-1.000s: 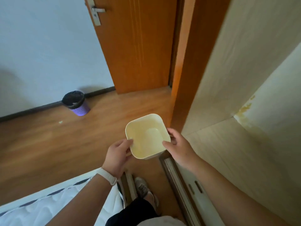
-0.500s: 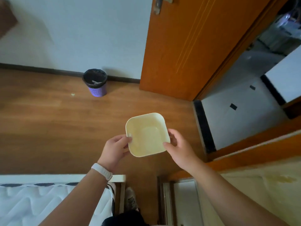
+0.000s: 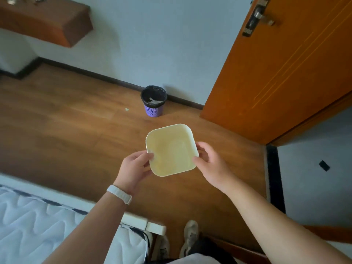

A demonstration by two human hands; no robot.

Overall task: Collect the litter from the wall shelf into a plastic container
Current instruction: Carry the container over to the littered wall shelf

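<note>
We hold the container point(image 3: 172, 150) out over the floor point(image 3: 66, 130) with both hands, mouth up and with nothing in it, so it is ready to take litter; the left hand point(image 3: 133, 167) pinches its near left corner, thumb on the rim and fingers curled underneath; the right hand point(image 3: 211, 163) pinches the right edge the same way. Two opposed grips make a light, shallow tub sit level, we judge, though one hand must let go before it can pick anything up. The shelf point(image 3: 43, 21) juts from the wall point(image 3: 152, 44) at the far left, well apart from the container; a few pale bits point(image 3: 10, 0) lie on its top at the frame's edge, too small to name, probably the litter. A bin point(image 3: 154, 101) stands against the wall between shelf and door point(image 3: 276, 73); a scrap point(image 3: 126, 109) lies on the floor near it. Collecting has not begun, in our judgement; next we should carry the container across and bring it just beside the shelf's edge.
</note>
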